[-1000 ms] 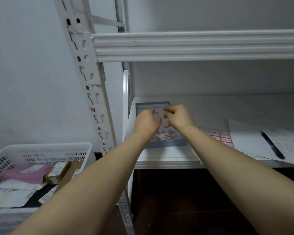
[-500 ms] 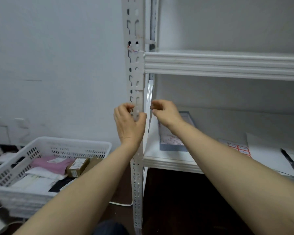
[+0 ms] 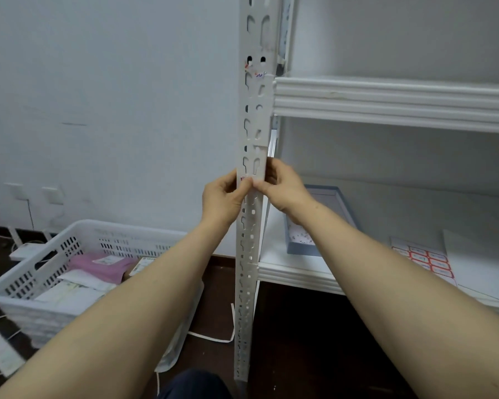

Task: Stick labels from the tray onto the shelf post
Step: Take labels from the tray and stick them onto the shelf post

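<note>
Both hands, left hand and right hand, pinch a small red-edged label against the shelf post, left of the tray; best smoothed flat between slots.

Shelf post stands centre; left hand and right hand meet on its front; tray on lower shelf to the right; label sheet further right; basket on floor, left of post.
</note>
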`<state>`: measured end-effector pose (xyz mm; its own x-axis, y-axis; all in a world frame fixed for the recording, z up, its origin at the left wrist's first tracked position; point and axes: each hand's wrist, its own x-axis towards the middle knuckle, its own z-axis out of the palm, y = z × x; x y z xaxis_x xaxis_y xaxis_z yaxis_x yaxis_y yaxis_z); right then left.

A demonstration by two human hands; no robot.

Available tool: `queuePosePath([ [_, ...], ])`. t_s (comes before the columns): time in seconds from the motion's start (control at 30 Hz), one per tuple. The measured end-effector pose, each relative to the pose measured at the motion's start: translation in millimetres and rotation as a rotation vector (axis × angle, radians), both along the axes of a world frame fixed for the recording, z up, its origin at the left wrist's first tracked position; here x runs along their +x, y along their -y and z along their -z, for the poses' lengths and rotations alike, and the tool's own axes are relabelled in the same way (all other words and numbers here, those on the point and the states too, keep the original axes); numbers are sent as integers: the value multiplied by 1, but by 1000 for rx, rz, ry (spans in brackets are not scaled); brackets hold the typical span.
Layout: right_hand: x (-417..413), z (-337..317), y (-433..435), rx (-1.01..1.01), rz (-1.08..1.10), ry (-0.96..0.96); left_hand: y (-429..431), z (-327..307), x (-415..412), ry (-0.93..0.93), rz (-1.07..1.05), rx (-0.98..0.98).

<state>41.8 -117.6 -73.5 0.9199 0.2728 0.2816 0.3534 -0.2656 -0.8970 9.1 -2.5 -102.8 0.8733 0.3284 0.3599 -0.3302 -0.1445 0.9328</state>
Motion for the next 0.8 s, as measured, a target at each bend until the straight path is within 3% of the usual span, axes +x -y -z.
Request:
queuePosePath([
  [0.8,-1,5,0,17,4,37,-18,-2,9,-49,130,29],
])
